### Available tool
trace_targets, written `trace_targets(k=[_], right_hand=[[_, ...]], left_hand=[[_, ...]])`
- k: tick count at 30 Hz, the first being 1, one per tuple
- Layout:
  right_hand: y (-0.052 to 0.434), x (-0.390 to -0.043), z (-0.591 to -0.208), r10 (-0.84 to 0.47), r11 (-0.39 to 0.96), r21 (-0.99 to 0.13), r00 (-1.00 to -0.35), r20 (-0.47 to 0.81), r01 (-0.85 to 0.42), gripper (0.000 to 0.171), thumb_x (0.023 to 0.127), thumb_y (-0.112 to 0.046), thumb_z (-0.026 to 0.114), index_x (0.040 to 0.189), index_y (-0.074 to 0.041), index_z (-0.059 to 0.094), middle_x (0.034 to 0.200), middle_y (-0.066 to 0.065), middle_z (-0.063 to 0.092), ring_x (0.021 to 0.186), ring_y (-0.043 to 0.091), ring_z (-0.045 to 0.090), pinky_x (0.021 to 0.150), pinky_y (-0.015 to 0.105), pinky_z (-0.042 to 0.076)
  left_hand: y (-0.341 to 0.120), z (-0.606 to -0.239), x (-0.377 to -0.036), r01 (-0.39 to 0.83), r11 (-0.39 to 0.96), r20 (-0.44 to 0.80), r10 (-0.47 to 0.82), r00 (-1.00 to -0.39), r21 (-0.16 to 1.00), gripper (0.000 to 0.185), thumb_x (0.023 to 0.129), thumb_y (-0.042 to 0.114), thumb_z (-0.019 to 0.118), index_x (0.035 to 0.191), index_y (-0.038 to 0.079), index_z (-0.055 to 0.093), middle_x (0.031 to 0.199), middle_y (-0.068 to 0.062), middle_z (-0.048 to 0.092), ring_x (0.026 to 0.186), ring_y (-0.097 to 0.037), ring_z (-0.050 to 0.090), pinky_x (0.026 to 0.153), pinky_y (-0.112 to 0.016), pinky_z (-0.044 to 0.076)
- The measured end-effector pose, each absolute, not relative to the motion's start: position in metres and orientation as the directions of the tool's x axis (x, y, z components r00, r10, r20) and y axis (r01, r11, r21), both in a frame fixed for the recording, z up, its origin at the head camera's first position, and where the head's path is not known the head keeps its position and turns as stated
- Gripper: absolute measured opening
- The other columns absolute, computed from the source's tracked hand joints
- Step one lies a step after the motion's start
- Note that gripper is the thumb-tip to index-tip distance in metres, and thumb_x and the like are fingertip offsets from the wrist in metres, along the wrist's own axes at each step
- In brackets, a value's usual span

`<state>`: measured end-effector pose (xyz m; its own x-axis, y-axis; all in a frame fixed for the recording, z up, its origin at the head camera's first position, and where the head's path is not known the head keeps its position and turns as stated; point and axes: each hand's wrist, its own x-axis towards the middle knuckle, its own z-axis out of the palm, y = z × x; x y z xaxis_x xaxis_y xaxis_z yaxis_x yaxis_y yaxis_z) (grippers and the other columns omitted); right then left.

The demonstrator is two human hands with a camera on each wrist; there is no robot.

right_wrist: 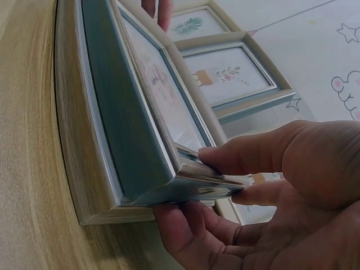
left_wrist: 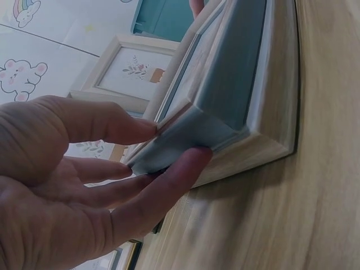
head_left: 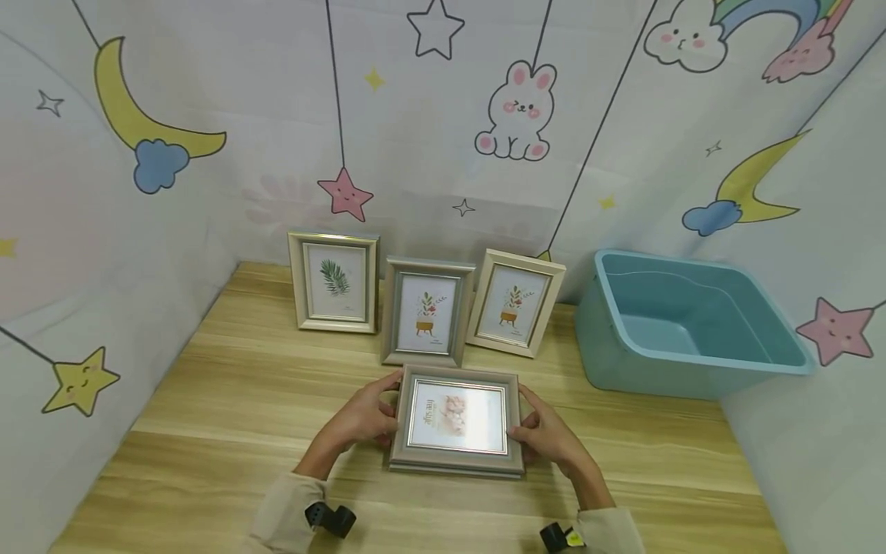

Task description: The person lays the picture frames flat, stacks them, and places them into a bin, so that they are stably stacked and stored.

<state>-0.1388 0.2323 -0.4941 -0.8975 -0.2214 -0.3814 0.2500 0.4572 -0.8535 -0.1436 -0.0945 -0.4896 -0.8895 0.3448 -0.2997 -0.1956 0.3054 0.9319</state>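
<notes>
A grey-brown picture frame (head_left: 457, 419) with a pink floral print lies face up, sideways to me, on top of a second, wood-edged picture frame (left_wrist: 247, 154) on the table. My left hand (head_left: 363, 412) grips the upper frame's left end, thumb at the top edge and fingers along the side. At the opposite end my right hand (head_left: 550, 431) holds the same frame, its thumb (right_wrist: 225, 157) over the front border and fingers curled by the lower edge. Blue-grey sides of the upper frame show in both wrist views. Most of the lower frame is hidden beneath it.
Three picture frames stand behind: one with a green leaf print (head_left: 335, 281), a grey one (head_left: 424, 308) and a cream one (head_left: 515, 304) with potted-plant prints. A blue-green plastic bin (head_left: 651, 377) sits at the right. Cartoon-printed cloth (head_left: 443, 169) backs the wooden table (head_left: 208, 431).
</notes>
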Motion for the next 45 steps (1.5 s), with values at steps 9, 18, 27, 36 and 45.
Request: trace_targets(k=[9, 18, 27, 36, 45], right_hand=[[0.234, -0.139, -0.495, -0.254, 0.452, -0.861, -0.891, -0.376, 0.234, 0.082, 0.091, -0.003, 0.068, 0.157, -0.002, 0.021, 0.083, 0.014, 0.061, 0.063, 0.018, 0.062, 0.057, 0.040, 0.060], [0.232, -0.140, -0.496, -0.226, 0.455, -0.849, -0.887, -0.402, 0.268, 0.082, 0.091, -0.003, 0.067, 0.158, -0.006, 0.022, 0.087, 0.016, 0.059, 0.065, 0.020, 0.063, 0.058, 0.043, 0.060], [0.238, -0.149, -0.490, -0.194, 0.505, -0.834, -0.913, -0.360, 0.221, 0.074, 0.093, -0.012, 0.069, 0.155, -0.004, 0.030, 0.102, 0.019, 0.062, 0.083, 0.023, 0.064, 0.069, 0.041, 0.059], [0.233, -0.192, -0.460, -0.230, 0.419, -0.908, -0.967, -0.106, -0.001, 0.067, 0.100, -0.009, 0.059, 0.158, -0.006, 0.025, 0.130, 0.035, 0.049, 0.113, 0.041, 0.060, 0.087, 0.045, 0.060], [0.185, -0.246, -0.425, -0.254, 0.480, -0.860, -0.966, 0.054, -0.174, 0.066, 0.099, -0.012, 0.061, 0.158, -0.016, 0.030, 0.140, 0.026, 0.050, 0.128, 0.040, 0.054, 0.102, 0.055, 0.049]], left_hand=[[-0.090, -0.493, -0.143, -0.234, 0.326, -0.331, 0.286, -0.899, 0.916, 0.094, 0.071, -0.021, 0.060, 0.156, 0.002, 0.028, 0.141, -0.028, 0.050, 0.079, -0.019, 0.067, 0.053, -0.041, 0.059], [-0.092, -0.491, -0.141, -0.217, 0.334, -0.321, 0.299, -0.899, 0.917, 0.089, 0.074, -0.019, 0.061, 0.155, -0.003, 0.028, 0.128, -0.027, 0.058, 0.077, -0.019, 0.066, 0.054, -0.042, 0.059], [-0.101, -0.498, -0.147, -0.189, 0.329, -0.276, 0.240, -0.931, 0.925, 0.074, 0.085, -0.003, 0.067, 0.152, -0.002, 0.036, 0.137, -0.030, 0.050, 0.106, -0.038, 0.065, 0.068, -0.044, 0.060], [-0.112, -0.509, -0.182, -0.178, 0.147, -0.176, -0.027, -0.984, 0.973, 0.064, 0.097, 0.009, 0.062, 0.154, 0.005, 0.034, 0.152, -0.029, 0.035, 0.140, -0.049, 0.034, 0.108, -0.062, 0.040], [-0.104, -0.514, -0.206, -0.211, 0.018, -0.207, -0.137, -0.969, 0.977, 0.058, 0.097, 0.007, 0.058, 0.152, 0.005, 0.039, 0.149, -0.024, 0.041, 0.138, -0.042, 0.040, 0.105, -0.054, 0.046]])
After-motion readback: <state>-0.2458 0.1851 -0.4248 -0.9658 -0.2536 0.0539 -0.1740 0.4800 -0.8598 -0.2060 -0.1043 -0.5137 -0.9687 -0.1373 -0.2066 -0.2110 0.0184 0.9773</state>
